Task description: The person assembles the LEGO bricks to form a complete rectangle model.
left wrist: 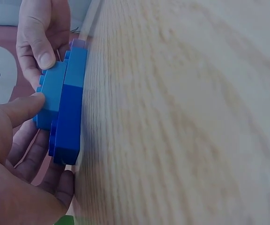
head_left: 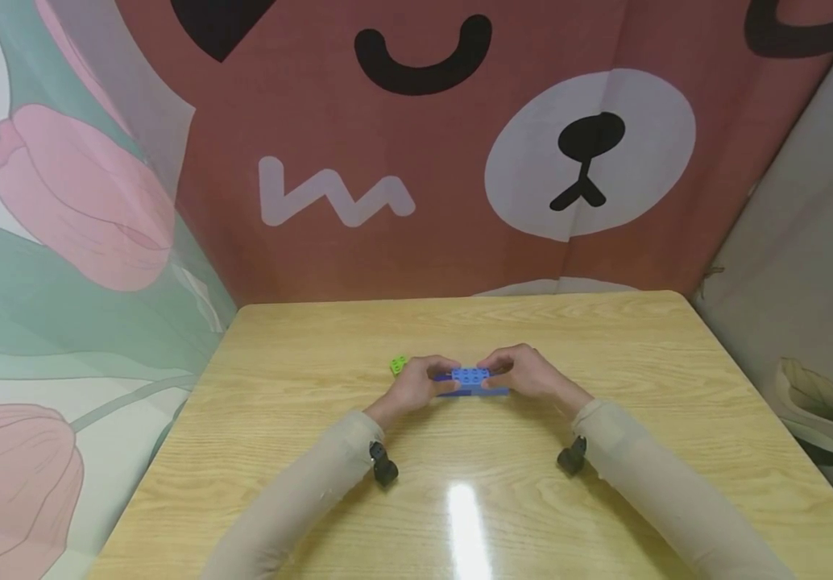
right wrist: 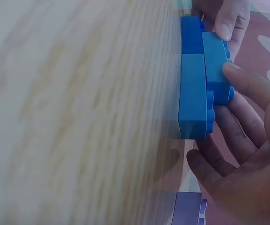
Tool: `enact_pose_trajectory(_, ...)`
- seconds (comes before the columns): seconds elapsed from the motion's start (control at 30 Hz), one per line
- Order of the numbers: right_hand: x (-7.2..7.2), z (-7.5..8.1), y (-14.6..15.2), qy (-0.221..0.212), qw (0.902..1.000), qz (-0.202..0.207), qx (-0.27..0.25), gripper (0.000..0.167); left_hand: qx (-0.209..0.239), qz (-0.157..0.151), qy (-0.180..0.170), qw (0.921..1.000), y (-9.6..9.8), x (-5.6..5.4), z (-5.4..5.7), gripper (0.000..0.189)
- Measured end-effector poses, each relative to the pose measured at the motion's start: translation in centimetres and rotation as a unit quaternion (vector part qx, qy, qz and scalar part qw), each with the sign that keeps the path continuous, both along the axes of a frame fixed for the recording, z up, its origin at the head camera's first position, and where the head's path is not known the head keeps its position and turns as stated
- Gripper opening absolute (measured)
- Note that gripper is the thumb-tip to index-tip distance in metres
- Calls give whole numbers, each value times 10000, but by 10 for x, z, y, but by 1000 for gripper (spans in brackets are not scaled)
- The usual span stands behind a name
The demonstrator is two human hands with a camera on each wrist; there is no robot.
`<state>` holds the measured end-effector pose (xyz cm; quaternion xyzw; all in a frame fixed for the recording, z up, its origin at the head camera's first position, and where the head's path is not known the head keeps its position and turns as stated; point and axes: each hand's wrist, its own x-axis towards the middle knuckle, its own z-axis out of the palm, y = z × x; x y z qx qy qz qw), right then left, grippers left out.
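Note:
A light-blue toy building brick [head_left: 470,377] with studs lies across two bricks standing end to end on the table. Of those lower bricks, the left one is a dark-blue brick [left wrist: 68,126] and the right one a lighter blue brick [right wrist: 192,93]. My left hand [head_left: 416,383] pinches the upper brick's left end, thumb on the near side. At its other end, my right hand [head_left: 525,372] grips the same brick between thumb and fingers. In both wrist views a thin seam shows under it; I cannot tell whether it is fully seated.
A green brick [head_left: 398,366] lies on the wooden table [head_left: 329,338] just beyond my left hand. In the right wrist view a purple brick [right wrist: 187,208] stands to the right of the blue ones. A bear-print cloth [head_left: 387,258] hangs behind the table's far edge.

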<state>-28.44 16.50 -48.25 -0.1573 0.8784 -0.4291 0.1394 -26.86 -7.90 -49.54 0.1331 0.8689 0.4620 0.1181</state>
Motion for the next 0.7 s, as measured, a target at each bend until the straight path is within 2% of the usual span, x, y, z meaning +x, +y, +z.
enact_pose_trajectory(0.4, 2, 1, 2, 71, 9999, 106, -94, 28, 48, -13, -2, 10000, 1, 1, 3, 33)
enact_pose_trajectory(0.7, 3, 2, 0, 18, 10000, 9, 67, 28, 26, 16, -8, 10000, 0, 2, 1, 33)
